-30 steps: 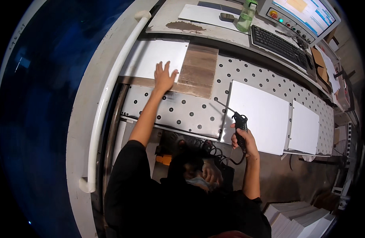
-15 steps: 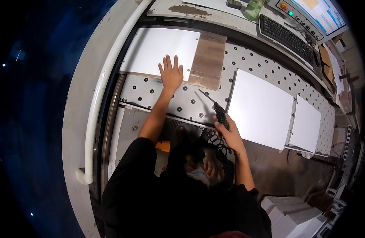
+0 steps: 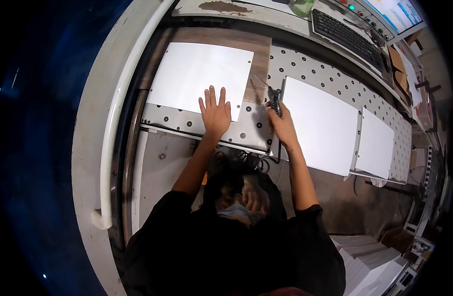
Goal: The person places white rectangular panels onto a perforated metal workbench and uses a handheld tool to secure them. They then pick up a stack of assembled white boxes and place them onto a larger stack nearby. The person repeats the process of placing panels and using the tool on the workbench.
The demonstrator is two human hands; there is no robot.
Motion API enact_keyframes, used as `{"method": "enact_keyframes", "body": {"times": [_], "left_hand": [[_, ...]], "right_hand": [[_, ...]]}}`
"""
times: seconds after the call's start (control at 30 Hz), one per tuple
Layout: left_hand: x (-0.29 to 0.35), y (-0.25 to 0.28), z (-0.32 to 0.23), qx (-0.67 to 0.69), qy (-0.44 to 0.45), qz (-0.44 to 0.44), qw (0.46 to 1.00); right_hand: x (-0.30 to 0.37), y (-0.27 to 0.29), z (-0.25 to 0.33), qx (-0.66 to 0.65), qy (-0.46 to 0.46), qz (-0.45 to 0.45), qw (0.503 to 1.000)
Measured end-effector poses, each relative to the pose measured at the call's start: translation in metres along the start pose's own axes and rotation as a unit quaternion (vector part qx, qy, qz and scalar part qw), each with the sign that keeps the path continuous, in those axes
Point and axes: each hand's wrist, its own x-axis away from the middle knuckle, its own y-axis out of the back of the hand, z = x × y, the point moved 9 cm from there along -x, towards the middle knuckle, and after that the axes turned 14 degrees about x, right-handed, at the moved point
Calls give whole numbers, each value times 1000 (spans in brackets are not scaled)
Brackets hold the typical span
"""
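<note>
My left hand point(image 3: 216, 116) lies flat with fingers spread on the near edge of a white panel point(image 3: 202, 74). Small holes show along the panel's right edge. It overlaps a brown wood-grain board point(image 3: 260, 64), and its near part reaches over the dotted metal table point(image 3: 251, 126). In my right hand point(image 3: 283, 123) is a black air blow gun point(image 3: 274, 96), gripped by the handle. Its thin nozzle points up and left over the brown board, just right of the white panel. A coiled black hose point(image 3: 264, 164) hangs below the table edge.
Two more white panels, a larger one point(image 3: 317, 123) and a smaller one point(image 3: 376, 143), lie on the table to the right. Behind are a keyboard point(image 3: 349, 44) and a control panel with a screen point(image 3: 396, 15). A white rail point(image 3: 115, 123) runs along the left. Stacked panels point(image 3: 369, 266) stand lower right.
The left white panel has slid toward me under my left hand, baring the board's far strip. My right hand has raised the air blow gun away from me, over the brown board.
</note>
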Motion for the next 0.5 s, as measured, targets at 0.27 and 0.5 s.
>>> {"method": "enact_keyframes", "body": {"times": [0.27, 0.5], "left_hand": [[13, 14, 1, 118, -38, 51, 991], [22, 19, 1, 110, -64, 32, 991]], "right_hand": [[81, 29, -39, 66, -47, 42, 996], [174, 156, -86, -44, -132, -59, 989]]}}
